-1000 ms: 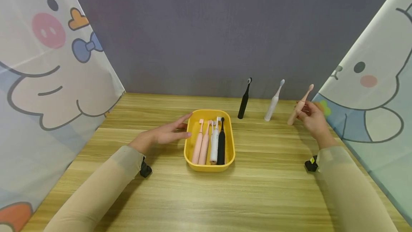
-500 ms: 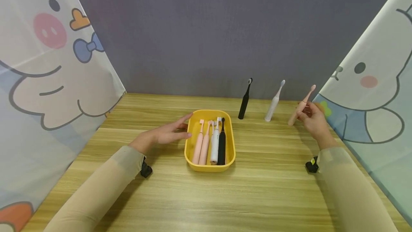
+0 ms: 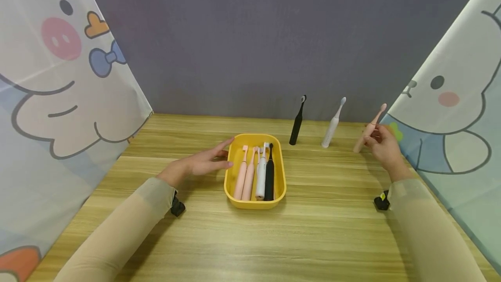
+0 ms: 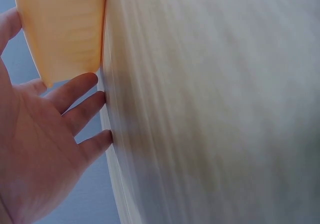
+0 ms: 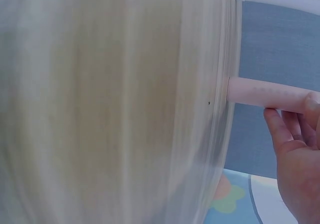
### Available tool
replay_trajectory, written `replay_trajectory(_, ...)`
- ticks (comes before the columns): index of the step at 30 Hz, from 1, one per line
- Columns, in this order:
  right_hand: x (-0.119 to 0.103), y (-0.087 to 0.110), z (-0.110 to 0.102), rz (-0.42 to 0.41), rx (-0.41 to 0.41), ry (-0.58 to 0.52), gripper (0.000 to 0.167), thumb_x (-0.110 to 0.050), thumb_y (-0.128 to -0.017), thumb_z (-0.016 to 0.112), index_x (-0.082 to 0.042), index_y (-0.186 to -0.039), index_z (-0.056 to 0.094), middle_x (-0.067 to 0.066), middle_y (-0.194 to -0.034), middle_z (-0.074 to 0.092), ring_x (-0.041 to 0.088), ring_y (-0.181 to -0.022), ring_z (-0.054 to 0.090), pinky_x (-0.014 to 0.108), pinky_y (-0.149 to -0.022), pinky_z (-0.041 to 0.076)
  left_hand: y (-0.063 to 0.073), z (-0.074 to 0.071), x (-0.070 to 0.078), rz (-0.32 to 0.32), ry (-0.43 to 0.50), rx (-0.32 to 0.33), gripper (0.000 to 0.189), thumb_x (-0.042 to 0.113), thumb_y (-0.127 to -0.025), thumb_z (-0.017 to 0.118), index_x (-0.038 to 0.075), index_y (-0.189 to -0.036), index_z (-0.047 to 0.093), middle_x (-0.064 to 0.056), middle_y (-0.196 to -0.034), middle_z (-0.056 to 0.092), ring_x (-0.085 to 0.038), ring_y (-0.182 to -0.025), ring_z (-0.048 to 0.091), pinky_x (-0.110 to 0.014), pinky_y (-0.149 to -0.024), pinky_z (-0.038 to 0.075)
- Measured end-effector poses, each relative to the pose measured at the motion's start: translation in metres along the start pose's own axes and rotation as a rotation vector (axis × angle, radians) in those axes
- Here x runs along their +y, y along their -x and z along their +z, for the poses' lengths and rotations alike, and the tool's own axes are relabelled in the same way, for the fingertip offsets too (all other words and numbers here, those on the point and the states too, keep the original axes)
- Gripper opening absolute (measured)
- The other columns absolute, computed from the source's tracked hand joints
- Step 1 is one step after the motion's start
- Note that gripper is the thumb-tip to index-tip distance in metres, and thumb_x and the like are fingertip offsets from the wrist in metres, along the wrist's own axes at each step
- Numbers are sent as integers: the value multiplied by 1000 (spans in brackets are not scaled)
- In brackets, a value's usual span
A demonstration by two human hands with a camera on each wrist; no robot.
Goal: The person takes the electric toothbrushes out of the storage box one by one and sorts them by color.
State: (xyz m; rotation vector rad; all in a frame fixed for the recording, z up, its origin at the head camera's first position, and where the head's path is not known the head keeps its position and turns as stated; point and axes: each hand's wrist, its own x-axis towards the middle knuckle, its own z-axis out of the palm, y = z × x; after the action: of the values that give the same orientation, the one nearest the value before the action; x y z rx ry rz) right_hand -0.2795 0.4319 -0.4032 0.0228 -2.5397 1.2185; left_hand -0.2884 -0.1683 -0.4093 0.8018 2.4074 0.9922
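Observation:
At the right of the table, my right hand [image 3: 384,145] pinches the handle of a pink electric toothbrush [image 3: 365,137], which stands with its base at the tabletop. In the right wrist view the thumb and fingers meet around the pink toothbrush [image 5: 270,94]. My left hand [image 3: 201,160] rests against the left side of a yellow tray [image 3: 255,204], fingers extended. The left wrist view shows fingertips touching the tray [image 4: 65,34] wall and the table. Inside the tray lie several electric toothbrushes: pink [image 3: 239,182], white [image 3: 261,180] and black [image 3: 269,180].
A white electric toothbrush [image 3: 331,131] stands upright left of the pink one. Farther left stands a black one [image 3: 296,127]. A grey wall [image 3: 250,43] closes the back of the wooden table [image 3: 274,243], and cartoon-printed sheets [image 3: 450,112] flank both sides.
My right hand has shifted slightly right with the pink toothbrush, still gripping it. The left hand and the tray have stayed in place.

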Motion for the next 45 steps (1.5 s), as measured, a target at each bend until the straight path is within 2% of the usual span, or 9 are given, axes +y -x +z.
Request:
replay_trajectory(7, 3, 1, -3, -6, -58, -3, 50, -7, -116, 48, 15, -160, 37, 34, -143, 51, -8, -100, 54, 5, -81, 54, 0, 1, -2, -6, 12, 3, 94, 59, -108, 62, 41, -177, 0, -21, -174, 41, -46, -162, 37, -73, -132, 25)
replay_trajectory(15, 1, 3, -5, -14, -50, 12, 48, -7, -117, 47, 14, -159, 39, 27, -141, 52, -12, -99, 53, 4, -80, 53, -2, 1, -2, -22, 8, 6, 96, 62, -107, 62, 42, -177, 0, -19, -175, 41, -45, -163, 37, -72, -132, 24)
replay_trajectory(19, 1, 4, -6, -30, -54, 10, 47, -4, -116, 46, 16, -158, 37, 32, -140, 51, -12, -101, 54, 5, -81, 53, -1, 0, -1, -21, 13, 5, 95, 61, -107, 62, 43, -177, 0, -19, -175, 40, -45, -163, 37, -72, -133, 23)
replay_trajectory(23, 1, 4, -6, -29, -56, 1, 48, -3, -116, 45, 16, -159, 35, 33, -141, 50, -6, -103, 56, 5, -82, 54, 0, 0, 0, -12, 14, 2, 95, 59, -108, 62, 41, -177, -1, -20, -175, 40, -45, -163, 37, -72, -132, 24)
replay_trajectory(27, 2, 3, -5, -19, -59, -16, 48, -7, -117, 46, 14, -159, 36, 28, -142, 50, 1, -105, 58, 5, -84, 54, 0, 0, 0, -6, 17, 1, 95, 58, -108, 62, 40, -177, -1, -20, -174, 41, -45, -162, 37, -72, -132, 23)
replay_trajectory(36, 4, 5, -7, -12, -75, -22, 44, -7, -117, 46, 11, -157, 39, 25, -140, 51, 5, -110, 61, 7, -86, 55, 0, 0, 0, 1, 15, 0, 94, 58, -109, 62, 41, -177, 0, -20, -175, 40, -44, -163, 37, -72, -132, 25)
replay_trajectory(40, 5, 4, -8, -27, -68, -16, 46, -8, -117, 47, 14, -156, 39, 25, -137, 52, 3, -105, 60, 6, -85, 55, 0, 0, -1, 1, 15, -1, 94, 58, -109, 62, 41, -177, -1, -20, -175, 40, -44, -163, 36, -72, -132, 24)
replay_trajectory(45, 6, 4, -7, -49, -47, 26, 48, -5, -116, 49, 19, -155, 38, 34, -141, 49, -14, -101, 49, 0, -83, 47, -1, 0, -2, 0, 12, -5, 94, 59, -109, 61, 41, -177, -1, -20, -176, 39, -44, -164, 36, -72, -132, 24)
